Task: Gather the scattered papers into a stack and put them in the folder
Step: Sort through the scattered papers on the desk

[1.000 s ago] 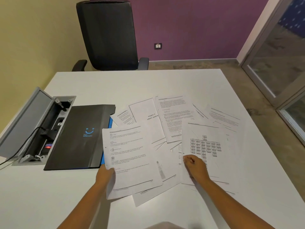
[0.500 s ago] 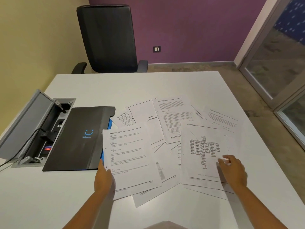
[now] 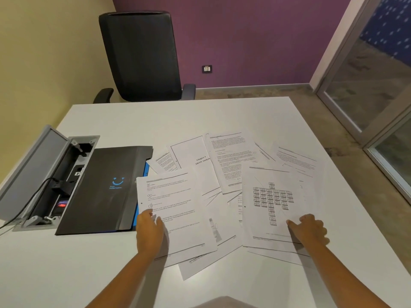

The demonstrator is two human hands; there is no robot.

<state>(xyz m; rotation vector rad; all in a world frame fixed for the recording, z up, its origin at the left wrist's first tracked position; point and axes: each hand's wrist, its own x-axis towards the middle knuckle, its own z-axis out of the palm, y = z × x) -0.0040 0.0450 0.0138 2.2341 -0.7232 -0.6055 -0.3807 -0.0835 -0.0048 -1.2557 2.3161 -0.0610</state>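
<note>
Several printed papers lie scattered and overlapping on the white table. A closed black folder with a blue smiley logo lies to their left, a blue edge showing under its right side. My left hand rests flat on the left edge of the text sheet with icons, right beside the folder. My right hand sits at the lower right of the chart sheet, thumb on top and fingers curled at its edge, pinching it.
An open grey cable box with a plug and black cable is sunk into the table at the left, touching the folder. A black office chair stands behind the far edge. Glass doors are at the right.
My right hand went from the chart sheet's lower left corner across to its right side. My left hand slid up from the text sheet's bottom left edge to lie on top of it.
</note>
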